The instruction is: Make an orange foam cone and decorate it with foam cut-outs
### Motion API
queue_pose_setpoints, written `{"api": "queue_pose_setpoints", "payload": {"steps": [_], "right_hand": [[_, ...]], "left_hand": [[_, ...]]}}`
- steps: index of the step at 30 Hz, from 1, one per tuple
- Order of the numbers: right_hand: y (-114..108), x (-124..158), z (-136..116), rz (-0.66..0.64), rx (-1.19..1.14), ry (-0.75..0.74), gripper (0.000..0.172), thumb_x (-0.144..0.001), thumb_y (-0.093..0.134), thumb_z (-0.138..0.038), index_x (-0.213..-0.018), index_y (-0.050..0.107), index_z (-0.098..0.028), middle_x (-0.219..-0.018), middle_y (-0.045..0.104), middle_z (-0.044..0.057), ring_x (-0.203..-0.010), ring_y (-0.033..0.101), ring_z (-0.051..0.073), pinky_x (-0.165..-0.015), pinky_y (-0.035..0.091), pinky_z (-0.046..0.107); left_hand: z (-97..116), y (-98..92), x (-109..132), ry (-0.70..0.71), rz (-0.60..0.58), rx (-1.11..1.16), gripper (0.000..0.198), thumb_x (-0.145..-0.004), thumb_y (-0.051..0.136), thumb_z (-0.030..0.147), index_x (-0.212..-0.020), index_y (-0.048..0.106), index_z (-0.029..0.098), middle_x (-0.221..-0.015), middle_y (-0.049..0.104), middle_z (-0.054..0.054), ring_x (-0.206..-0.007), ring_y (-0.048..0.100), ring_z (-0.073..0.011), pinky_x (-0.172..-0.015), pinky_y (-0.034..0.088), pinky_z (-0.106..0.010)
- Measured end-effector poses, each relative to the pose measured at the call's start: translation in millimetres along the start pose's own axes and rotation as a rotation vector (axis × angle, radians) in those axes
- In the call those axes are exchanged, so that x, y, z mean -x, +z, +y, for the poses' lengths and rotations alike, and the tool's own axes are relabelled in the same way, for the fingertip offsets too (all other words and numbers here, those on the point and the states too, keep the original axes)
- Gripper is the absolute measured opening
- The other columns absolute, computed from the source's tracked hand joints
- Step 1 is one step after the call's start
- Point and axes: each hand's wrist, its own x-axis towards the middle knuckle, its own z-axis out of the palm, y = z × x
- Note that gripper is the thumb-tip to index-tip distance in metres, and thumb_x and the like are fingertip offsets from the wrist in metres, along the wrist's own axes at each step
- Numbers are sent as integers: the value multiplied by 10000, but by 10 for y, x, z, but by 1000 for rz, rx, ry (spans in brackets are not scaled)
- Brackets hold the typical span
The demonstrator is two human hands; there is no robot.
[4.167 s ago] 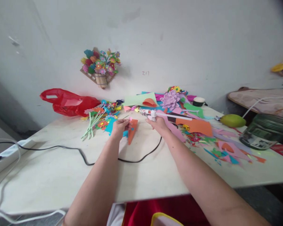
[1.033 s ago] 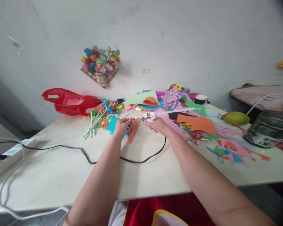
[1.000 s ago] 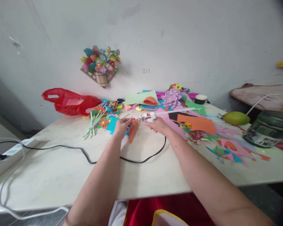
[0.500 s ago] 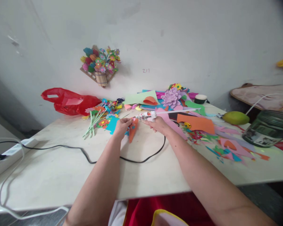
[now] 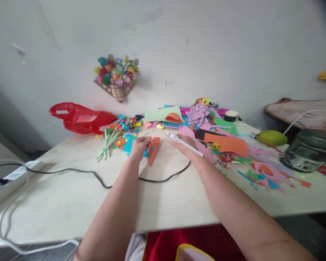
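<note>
Left grip (image 5: 141,146) pinches a small pink piece (image 5: 152,137), apparently yet unattached; right grip (image 5: 182,140) holds a white plastic glue gun (image 5: 172,136) apart.

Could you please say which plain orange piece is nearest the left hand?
The pointed wedge beside the left hand; the curled piece and wide sheet are farther.

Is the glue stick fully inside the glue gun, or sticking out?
Sticking out; the white glue stick juts from the rear of the glue gun in the right hand.
</note>
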Motion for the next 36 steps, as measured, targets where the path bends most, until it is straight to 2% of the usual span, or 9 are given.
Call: {"api": "queue_pose_setpoints", "payload": {"steps": [5, 10, 15, 17, 20, 23, 25, 31, 36], "right_hand": [[40, 10, 16, -24, 411, -86, 295, -810, 509, -355, -1040, 603, -195, -1045, 639, 112, -936, 604, 256, -729, 423, 316], [108, -24, 45, -85, 467, -80, 411, -787, 500, -381, -1154, 567, -209, -1105, 599, 118, -972, 591, 274, -768, 427, 351], [106, -13, 24, -123, 501, -68, 416, -792, 469, -347, -1163, 584, -198, -1091, 598, 135, -962, 586, 275, -766, 414, 353], [89, 0, 7, -100, 521, -77, 389, -786, 479, -352, -1110, 625, -196, -1073, 607, 143, -979, 570, 289, -772, 405, 362], [58, 9, -17, 49, 539, -125, 333, -771, 518, -343, -1021, 676, -190, -1048, 622, 147, -1007, 539, 293, -824, 371, 383], [46, -15, -33, 203, 410, -210, 251, -785, 525, -296, -923, 707, -190, -967, 662, 110, -964, 554, 247, -838, 355, 356], [64, -45, -37, 230, 243, -241, 212, -792, 524, -276, -819, 716, -191, -878, 686, 76, -874, 585, 208, -792, 375, 319], [171, -116, -35, 204, -265, -147, 144, -730, 586, -269, -685, 694, -185, -713, 690, 24, -687, 604, 159, -628, 414, 253], [180, -114, -50, 74, -465, -126, 222, -714, 583, -339, -605, 649, -157, -590, 621, 8, -593, 565, 137, -569, 415, 239]], "left_hand": [[26, 13, 8, 14, 11, 19, 300, -554, 700, 403, -582, 577, 131, -534, 593, -29, -412, 405, -56, -396, 263, -200], [65, 27, 39, 31, -8, 47, 295, -550, 710, 385, -594, 587, 120, -534, 593, -26, -413, 399, -52, -400, 254, -199], [70, 20, 53, 54, -110, 80, 301, -597, 714, 392, -602, 585, 120, -526, 567, -4, -419, 385, -44, -412, 240, -203], [59, 16, 50, 47, -163, 91, 300, -615, 712, 396, -624, 588, 122, -528, 566, 1, -423, 386, -44, -418, 238, -203], [37, 12, 39, 29, -228, 99, 298, -626, 715, 394, -687, 601, 125, -542, 577, 3, -427, 396, -46, -424, 238, -203], [24, 14, 32, 15, -293, 86, 292, -654, 702, 393, -723, 605, 126, -568, 588, 3, -421, 384, -39, -421, 222, -203], [24, 18, 34, 22, -332, 66, 281, -677, 686, 390, -710, 599, 125, -572, 588, 3, -414, 370, -34, -420, 214, -205], [39, 41, 64, 64, -374, -41, 299, -708, 653, 414, -649, 579, 131, -565, 581, 4, -432, 374, -41, -438, 235, -205], [40, 63, 74, 114, -405, -139, 330, -725, 626, 441, -629, 585, 128, -551, 563, 1, -445, 369, -52, -444, 233, -213]]}}
